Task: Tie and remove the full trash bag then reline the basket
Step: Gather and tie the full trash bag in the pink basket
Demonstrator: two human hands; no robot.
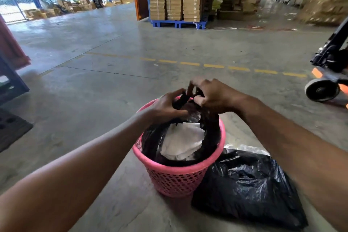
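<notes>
A pink perforated basket (175, 177) stands on the concrete floor in front of me. Inside it sits a black trash bag (211, 137) holding white crumpled paper (183, 140). The bag's top edges are gathered into twisted black strands above the far rim. My left hand (165, 106) grips one strand and my right hand (211, 95) grips the other; the two hands meet over the basket. A second black bag (250, 190) lies flat on the floor, touching the basket's right side.
A pallet jack (327, 81) with a grey wheel stands at the right. Stacked cartons on a blue pallet (177, 22) are far ahead. A dark frame and mat (11, 118) sit at the left. A person stands far off by the fence.
</notes>
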